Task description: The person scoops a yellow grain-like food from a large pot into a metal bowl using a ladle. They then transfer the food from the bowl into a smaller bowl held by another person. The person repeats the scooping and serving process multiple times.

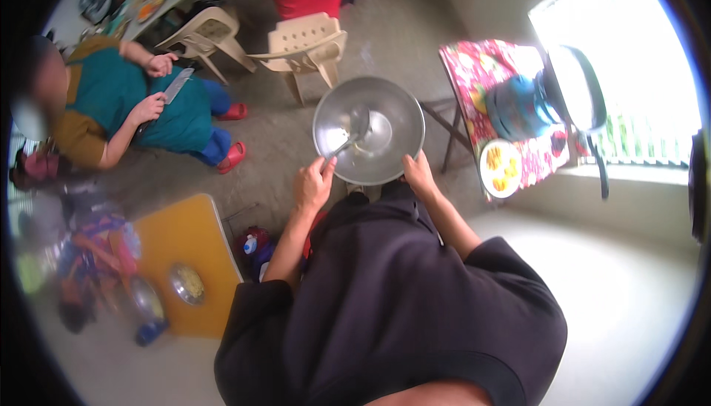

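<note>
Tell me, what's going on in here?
Someone in a dark shirt has a big metal bowl in front of them. The right hand grips its rim, while the left hand, at the near edge, holds a large spoon that reaches into it. To the left, another person holds a knife. On the right, a plate of food sits on a flowered tablecloth.

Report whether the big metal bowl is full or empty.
Nearly empty: the bowl shows bare metal across most of its bottom and walls, with a ladle inside.
</note>
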Demonstrator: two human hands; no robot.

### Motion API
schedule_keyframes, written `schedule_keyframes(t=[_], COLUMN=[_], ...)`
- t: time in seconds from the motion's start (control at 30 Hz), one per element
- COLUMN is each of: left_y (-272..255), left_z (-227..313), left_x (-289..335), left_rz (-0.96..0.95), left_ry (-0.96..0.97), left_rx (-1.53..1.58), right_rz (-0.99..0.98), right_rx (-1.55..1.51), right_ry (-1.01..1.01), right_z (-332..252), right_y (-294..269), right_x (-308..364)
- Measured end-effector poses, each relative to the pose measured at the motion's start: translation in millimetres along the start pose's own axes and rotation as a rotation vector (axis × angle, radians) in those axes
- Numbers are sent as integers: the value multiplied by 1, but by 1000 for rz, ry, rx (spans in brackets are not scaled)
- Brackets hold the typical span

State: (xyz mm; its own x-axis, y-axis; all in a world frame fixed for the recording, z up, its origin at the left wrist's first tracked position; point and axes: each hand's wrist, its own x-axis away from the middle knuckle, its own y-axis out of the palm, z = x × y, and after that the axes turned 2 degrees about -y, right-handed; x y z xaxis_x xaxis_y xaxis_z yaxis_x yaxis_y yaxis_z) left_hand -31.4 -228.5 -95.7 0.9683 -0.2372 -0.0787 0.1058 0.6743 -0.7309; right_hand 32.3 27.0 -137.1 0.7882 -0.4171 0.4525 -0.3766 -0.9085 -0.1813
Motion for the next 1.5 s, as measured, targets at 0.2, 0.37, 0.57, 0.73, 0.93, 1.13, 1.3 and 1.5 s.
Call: schedule_keyframes(t=[0.2,0.37,0.57,0.73,0.93,1.13,1.3,1.5], left_y=[3,5,-6,-14,12,-4,-1,21], left_z=[1,8,23,63,69,80,82,81], left_x=[-22,-31,-39,-35,-51,-65,-66,-75], left_rz=[-123,-52,-119,-361,-325,-294,-228,-176], left_ry=[56,85,288,341,462,331,463,580], left_rx=[-61,-69,-115,-341,-475,-492,-583,-639], right_rz=[144,125,174,208,197,159,154,113], right_rx=[-8,4,50,45,21,11,6,44], right_ry=[10,72,21,24,49,60,52,28], right_z=[-2,-13,-28,-30,-14,-22,-22,-32], right_y=[-17,-33,-55,-75,-86,-98,-103,-102], right_x=[14,12,10,10,3,3,-2,-5])
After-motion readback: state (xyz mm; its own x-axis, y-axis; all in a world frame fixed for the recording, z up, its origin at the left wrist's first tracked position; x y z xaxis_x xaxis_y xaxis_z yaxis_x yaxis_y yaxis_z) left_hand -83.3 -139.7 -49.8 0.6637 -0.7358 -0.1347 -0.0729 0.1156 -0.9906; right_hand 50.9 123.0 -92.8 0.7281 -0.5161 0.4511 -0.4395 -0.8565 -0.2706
